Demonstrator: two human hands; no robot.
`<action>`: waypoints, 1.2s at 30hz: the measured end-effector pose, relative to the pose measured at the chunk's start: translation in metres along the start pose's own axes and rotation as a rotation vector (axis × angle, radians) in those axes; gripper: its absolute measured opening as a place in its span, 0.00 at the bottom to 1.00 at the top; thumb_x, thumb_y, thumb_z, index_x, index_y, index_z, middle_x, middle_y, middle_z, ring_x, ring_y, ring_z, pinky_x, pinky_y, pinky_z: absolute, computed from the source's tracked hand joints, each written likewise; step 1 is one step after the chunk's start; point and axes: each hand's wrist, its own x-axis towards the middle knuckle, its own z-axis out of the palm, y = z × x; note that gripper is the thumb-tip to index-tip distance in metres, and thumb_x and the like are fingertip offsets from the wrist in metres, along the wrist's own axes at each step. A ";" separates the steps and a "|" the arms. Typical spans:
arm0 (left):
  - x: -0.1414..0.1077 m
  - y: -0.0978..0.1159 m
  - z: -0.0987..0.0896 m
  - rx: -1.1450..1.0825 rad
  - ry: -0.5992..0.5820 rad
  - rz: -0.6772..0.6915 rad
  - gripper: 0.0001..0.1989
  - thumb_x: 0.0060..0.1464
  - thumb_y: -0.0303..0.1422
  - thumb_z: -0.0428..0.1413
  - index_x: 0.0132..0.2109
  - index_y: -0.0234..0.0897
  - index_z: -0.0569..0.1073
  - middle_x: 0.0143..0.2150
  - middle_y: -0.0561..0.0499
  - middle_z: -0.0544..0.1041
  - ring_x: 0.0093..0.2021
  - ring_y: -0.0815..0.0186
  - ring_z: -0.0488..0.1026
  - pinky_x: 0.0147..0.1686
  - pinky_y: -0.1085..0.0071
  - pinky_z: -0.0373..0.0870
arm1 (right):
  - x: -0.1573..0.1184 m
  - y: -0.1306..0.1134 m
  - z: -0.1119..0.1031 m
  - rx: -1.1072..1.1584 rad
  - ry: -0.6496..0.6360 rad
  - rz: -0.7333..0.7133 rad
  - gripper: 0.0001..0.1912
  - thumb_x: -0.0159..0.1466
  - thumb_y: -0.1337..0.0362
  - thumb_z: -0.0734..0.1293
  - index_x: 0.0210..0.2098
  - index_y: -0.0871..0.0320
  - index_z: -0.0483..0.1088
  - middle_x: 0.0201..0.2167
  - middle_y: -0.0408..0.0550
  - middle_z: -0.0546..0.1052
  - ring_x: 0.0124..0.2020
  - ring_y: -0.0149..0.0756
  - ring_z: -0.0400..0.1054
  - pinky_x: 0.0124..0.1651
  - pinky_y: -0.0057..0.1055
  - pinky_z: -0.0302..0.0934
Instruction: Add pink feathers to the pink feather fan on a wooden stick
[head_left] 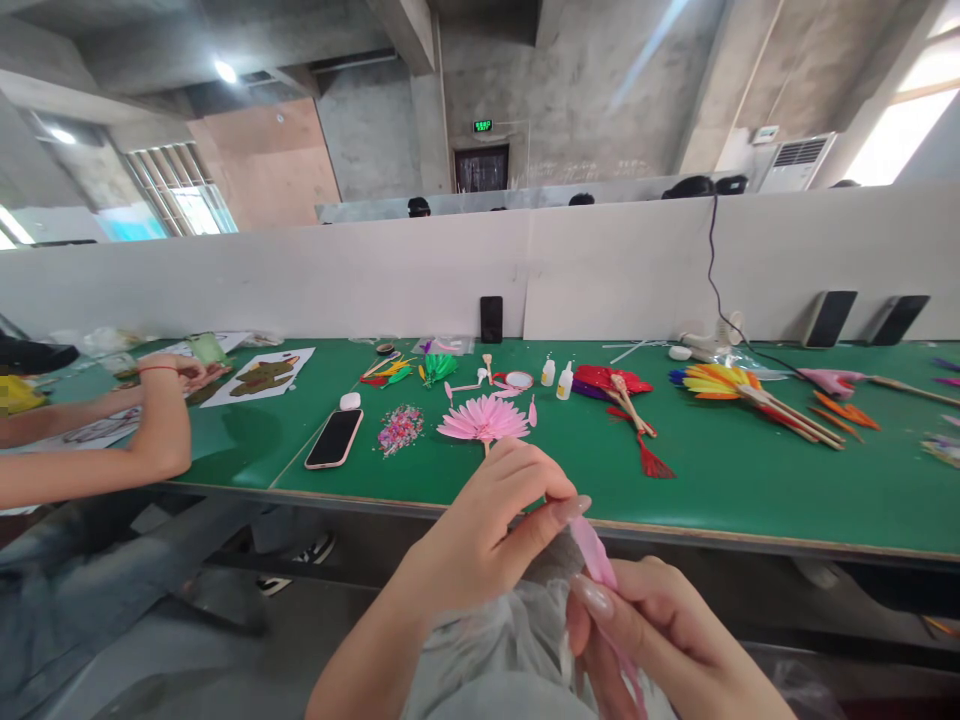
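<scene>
A pink feather [591, 548] is stretched between my two hands in front of the table edge. The fingertips of my left hand [499, 525] pinch its upper end. Lower down, my right hand [652, 630] grips it between thumb and fingers, and part of it trails below that grip. Beyond my left hand a pink feather fan [480, 420] lies spread on the table, its handle toward me. Loose pink feathers [532, 410] are scattered around the fan. A pile of small colourful beads or sequins [401, 430] lies to its left.
On the green table [720, 500] are a phone [335, 439], two small white bottles [564, 381], a red feather fan [600, 378] and a yellow-orange feather bundle [720, 382]. A co-worker's arm [161, 430] rests at the left. A white partition [375, 275] stands behind.
</scene>
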 end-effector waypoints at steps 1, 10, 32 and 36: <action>0.000 0.000 0.000 0.000 -0.002 -0.007 0.06 0.61 0.29 0.48 0.34 0.36 0.65 0.34 0.51 0.69 0.39 0.68 0.63 0.43 0.71 0.62 | 0.000 -0.001 0.000 -0.005 -0.003 0.001 0.20 0.64 0.48 0.59 0.29 0.57 0.69 0.13 0.40 0.67 0.16 0.27 0.60 0.23 0.24 0.55; -0.002 -0.001 0.001 -0.095 0.018 -0.066 0.08 0.62 0.29 0.47 0.34 0.36 0.66 0.33 0.52 0.68 0.38 0.70 0.63 0.42 0.73 0.61 | 0.002 0.000 0.001 -0.012 0.022 -0.017 0.21 0.66 0.49 0.57 0.29 0.57 0.69 0.12 0.39 0.66 0.16 0.26 0.60 0.25 0.24 0.56; -0.005 0.002 0.007 -0.146 0.077 -0.151 0.10 0.63 0.33 0.46 0.38 0.37 0.71 0.36 0.49 0.70 0.40 0.67 0.66 0.42 0.70 0.63 | 0.003 -0.007 0.005 -0.064 0.053 -0.023 0.22 0.64 0.46 0.58 0.29 0.58 0.68 0.12 0.40 0.68 0.17 0.28 0.62 0.27 0.27 0.57; -0.003 0.003 0.008 -0.123 0.047 -0.117 0.06 0.60 0.32 0.51 0.39 0.37 0.72 0.37 0.50 0.72 0.41 0.67 0.67 0.42 0.71 0.64 | 0.002 -0.004 0.004 -0.068 0.054 -0.024 0.21 0.65 0.47 0.58 0.31 0.58 0.68 0.13 0.39 0.69 0.18 0.28 0.63 0.29 0.27 0.57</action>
